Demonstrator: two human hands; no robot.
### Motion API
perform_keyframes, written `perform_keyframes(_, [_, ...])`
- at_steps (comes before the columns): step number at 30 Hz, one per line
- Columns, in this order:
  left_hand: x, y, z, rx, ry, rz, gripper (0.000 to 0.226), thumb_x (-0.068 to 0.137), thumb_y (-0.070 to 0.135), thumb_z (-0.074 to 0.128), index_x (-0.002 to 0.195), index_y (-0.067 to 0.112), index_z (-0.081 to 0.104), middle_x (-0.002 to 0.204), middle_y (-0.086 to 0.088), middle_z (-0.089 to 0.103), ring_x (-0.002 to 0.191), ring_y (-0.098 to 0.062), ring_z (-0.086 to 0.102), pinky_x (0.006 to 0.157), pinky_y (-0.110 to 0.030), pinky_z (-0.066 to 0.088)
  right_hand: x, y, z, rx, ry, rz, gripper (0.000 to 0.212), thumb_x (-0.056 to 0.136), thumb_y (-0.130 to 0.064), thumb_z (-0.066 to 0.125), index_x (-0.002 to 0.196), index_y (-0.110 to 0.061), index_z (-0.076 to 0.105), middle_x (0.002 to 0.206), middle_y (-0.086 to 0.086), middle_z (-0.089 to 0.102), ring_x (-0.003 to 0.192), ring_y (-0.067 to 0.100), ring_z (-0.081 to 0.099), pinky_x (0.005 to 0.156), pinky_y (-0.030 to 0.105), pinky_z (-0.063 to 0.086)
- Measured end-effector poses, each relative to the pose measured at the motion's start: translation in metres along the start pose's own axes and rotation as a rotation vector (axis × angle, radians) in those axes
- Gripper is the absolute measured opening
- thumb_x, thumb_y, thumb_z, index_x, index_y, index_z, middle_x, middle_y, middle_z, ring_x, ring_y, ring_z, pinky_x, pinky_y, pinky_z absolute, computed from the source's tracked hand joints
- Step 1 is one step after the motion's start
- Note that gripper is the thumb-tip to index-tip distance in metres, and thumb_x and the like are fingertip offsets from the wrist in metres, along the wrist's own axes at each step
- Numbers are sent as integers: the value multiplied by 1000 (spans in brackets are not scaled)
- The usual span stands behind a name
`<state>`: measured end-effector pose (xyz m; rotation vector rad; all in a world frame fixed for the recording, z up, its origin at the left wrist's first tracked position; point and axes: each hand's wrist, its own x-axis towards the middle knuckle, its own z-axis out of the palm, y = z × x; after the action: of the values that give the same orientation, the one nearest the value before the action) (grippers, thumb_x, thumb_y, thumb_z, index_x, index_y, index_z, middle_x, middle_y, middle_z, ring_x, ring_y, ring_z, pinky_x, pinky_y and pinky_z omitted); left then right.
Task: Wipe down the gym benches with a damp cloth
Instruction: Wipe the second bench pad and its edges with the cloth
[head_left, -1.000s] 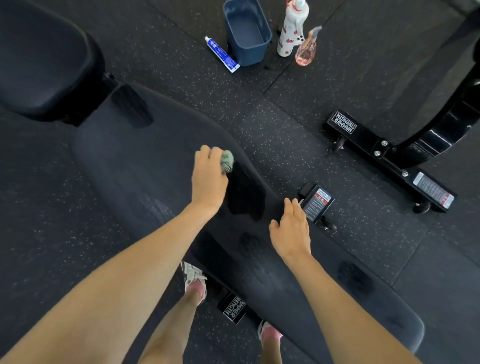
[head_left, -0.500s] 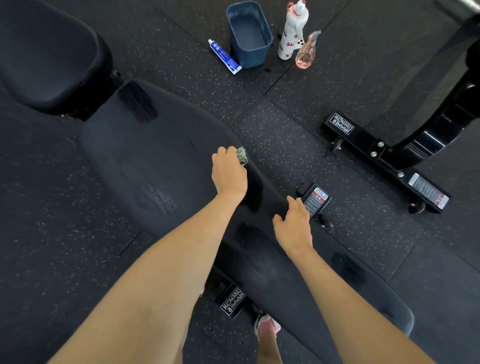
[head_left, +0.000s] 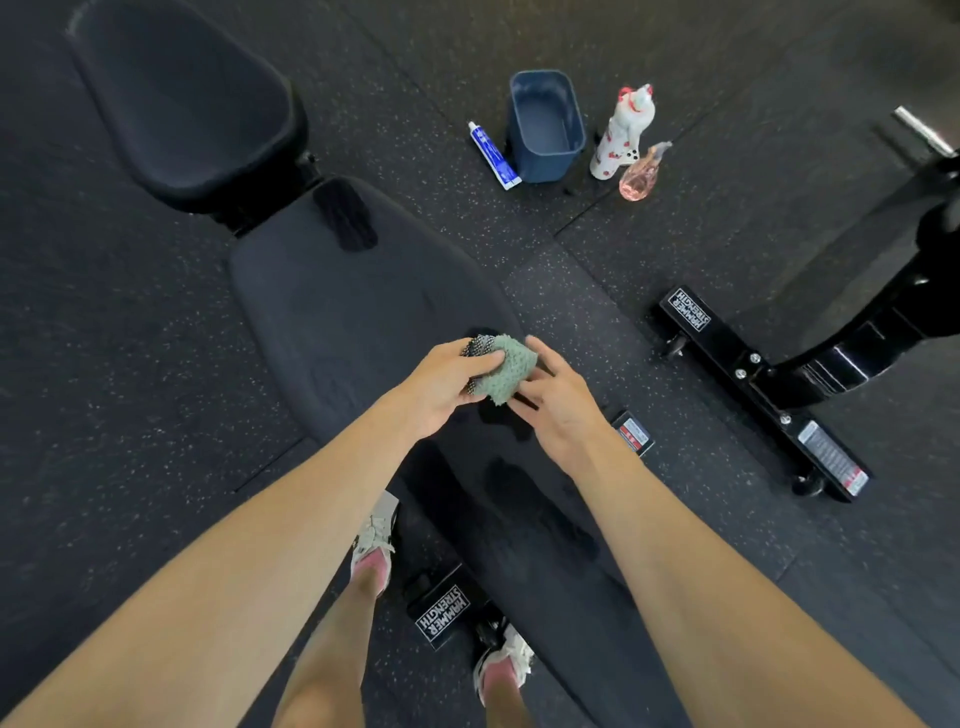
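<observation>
A long black padded gym bench runs from upper left to lower right, with dark damp patches on its pad. My left hand grips a bunched pale green cloth with a dark mesh side, held just above the bench's right edge. My right hand meets the cloth from the right, its fingers fairly straight and touching the cloth's underside. A second black pad sits at the upper left, beyond the bench's far end.
On the speckled rubber floor stand a blue tub, a blue-and-white tube, a white patterned bottle and a pink spray bottle. A black machine base lies right. My feet stand left of the bench.
My left hand lifted the cloth off the bench edge. My right hand left the pad and came up to the cloth.
</observation>
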<state>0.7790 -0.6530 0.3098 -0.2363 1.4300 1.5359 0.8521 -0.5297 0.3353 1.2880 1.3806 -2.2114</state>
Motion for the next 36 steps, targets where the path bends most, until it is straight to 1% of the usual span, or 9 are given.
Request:
perform_keyframes(3, [-8,5,-20,-43,12,-36,21,96,17,54,115,12,63,118,-9,67,112,-23,62,98,-39,49,2,-7,18,-190,-84,-89,54,88,18,41,124,-18,57,117,6,63,97,11,61,77,21,53])
perform_keyframes(10, [-25,15,-72,-100,15,-95,22,97,16,53,113,6,64,112,-11,69,106,-24,65,93,-44,52,4,-2,48,-600,-104,-198,19,83,-11,73,100,-4,66,105,3,69,94,7,63,77,11,49])
perform_keyframes(17, [-28,36,-95,33,12,-74,21,94,23,59,111,12,65,111,-5,70,107,-19,65,92,-39,52,8,-1,60,-527,-64,-26,14,84,-11,72,84,-13,58,90,4,68,76,13,65,64,20,52])
perform_keyframes(20, [-31,42,-94,185,-3,-42,27,83,11,71,109,13,63,106,-4,70,100,-17,67,83,-32,56,7,0,60,-463,-42,3,12,86,-8,71,90,-13,60,88,2,69,72,9,67,58,19,53])
perform_keyframes(22, [-31,42,-91,362,93,17,31,77,0,74,103,10,61,101,-6,68,94,-19,66,74,-27,57,6,1,59,-474,-50,24,9,87,-7,69,90,-13,63,90,4,70,75,11,68,68,24,58])
perform_keyframes(24, [-28,40,-88,637,214,125,30,75,2,76,100,9,61,97,-5,66,89,-18,64,74,-30,56,6,3,59,-519,-64,50,8,88,-7,67,95,-11,64,97,8,71,82,15,69,79,30,58])
perform_keyframes(27, [-25,34,-84,838,273,226,23,78,8,73,98,11,63,94,-2,66,87,-18,62,76,-35,53,6,6,59,-541,-47,80,15,91,-1,62,103,-8,63,101,8,70,87,15,69,76,27,58])
perform_keyframes(31, [-26,32,-78,738,206,214,17,82,8,71,97,8,63,90,-1,66,82,-13,61,65,-20,51,4,10,49,-430,-4,103,23,89,3,62,109,-8,61,107,7,69,96,19,68,77,29,57])
perform_keyframes(36, [-33,32,-70,242,80,43,12,86,8,67,97,13,66,95,-1,71,90,-14,68,80,-29,56,-2,17,42,-373,103,52,19,85,-3,69,98,-14,63,100,2,69,85,11,64,66,19,48])
